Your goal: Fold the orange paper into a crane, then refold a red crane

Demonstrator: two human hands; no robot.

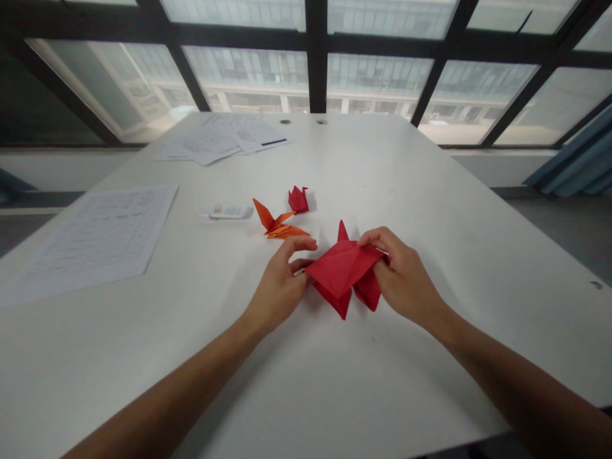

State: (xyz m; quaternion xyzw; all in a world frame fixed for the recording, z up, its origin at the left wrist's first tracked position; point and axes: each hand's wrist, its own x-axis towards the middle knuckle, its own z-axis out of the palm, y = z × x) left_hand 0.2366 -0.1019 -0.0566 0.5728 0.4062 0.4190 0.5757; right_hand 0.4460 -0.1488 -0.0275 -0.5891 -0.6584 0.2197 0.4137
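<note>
— Hands on the table's middle: left hand (280, 287) and right hand (404, 277) each pinch a side of the red paper (345, 271), half folded.

— Finished ones?

— Orange crane (277, 224) and small red crane (298, 199) sit behind; this one's folds look unfinished.

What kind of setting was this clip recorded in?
Probably an office or meeting room: a large white table stands by a wall of dark-framed windows facing another building, with printed sheets on it. Both hands hold red folded paper near a finished orange paper crane.
</note>
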